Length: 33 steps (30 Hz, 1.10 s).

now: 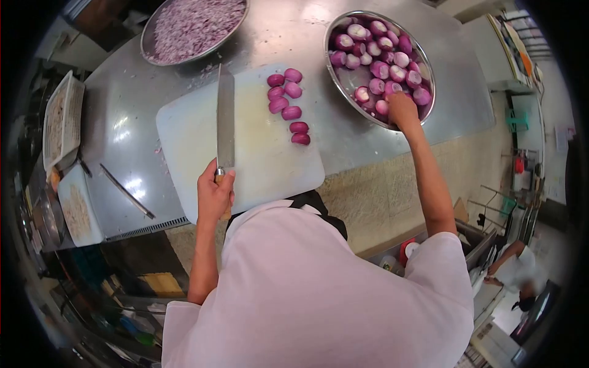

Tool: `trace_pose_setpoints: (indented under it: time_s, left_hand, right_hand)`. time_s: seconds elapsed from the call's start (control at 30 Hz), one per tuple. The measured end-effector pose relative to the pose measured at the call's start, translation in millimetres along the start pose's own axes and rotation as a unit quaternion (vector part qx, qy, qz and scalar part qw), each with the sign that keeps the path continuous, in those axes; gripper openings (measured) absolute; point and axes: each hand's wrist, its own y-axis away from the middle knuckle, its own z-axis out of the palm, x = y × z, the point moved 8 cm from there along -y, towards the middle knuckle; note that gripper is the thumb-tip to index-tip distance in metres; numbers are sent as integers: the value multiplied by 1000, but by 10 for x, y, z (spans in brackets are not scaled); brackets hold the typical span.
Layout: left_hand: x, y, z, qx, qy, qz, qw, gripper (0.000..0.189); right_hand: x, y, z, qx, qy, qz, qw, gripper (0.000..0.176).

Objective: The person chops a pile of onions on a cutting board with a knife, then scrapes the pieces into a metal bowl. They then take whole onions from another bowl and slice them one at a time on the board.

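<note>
My left hand (215,194) is wrapped around the wooden handle of a large knife (226,119). Its long, wide blade lies along the white cutting board (184,147) and points away from me. On the right half of the board, several halved red onions (292,113) sit in a rough double column. My right hand (403,111) reaches into a steel bowl (332,73) of peeled red onions (397,73). Its fingers are curled down at an onion (392,89) near the bowl's near side; the fingertips are partly hidden.
A steel bowl (145,46) of chopped onion stands at the back left of the metal table (132,165). Along the left lie a white basket (75,104), a thin dark rod (127,191) and a smaller white board (92,230). Another person (518,270) is at far right.
</note>
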Motion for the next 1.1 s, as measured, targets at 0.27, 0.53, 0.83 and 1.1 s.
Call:
trace_pose_setpoints:
  time_s: [0.27,0.53,0.83,1.1]
  left_hand:
    - [-154,215,-276,12,0,-10,1000,34]
    - [-53,376,-471,25,-118,-5,993,44]
    - [-382,544,-725,70,-52,-27,996,42]
    - [-96,567,-616,105,-226,-13,968,40]
  right_hand:
    - [-274,-170,49,-7,-95,-72,993,51]
    - [-483,-449,84,-45,-227,2,973,61]
    - [-858,-77,-974,62,-496,41,865,47]
    - [-3681,521,-889,-6,-507,-297,809,47]
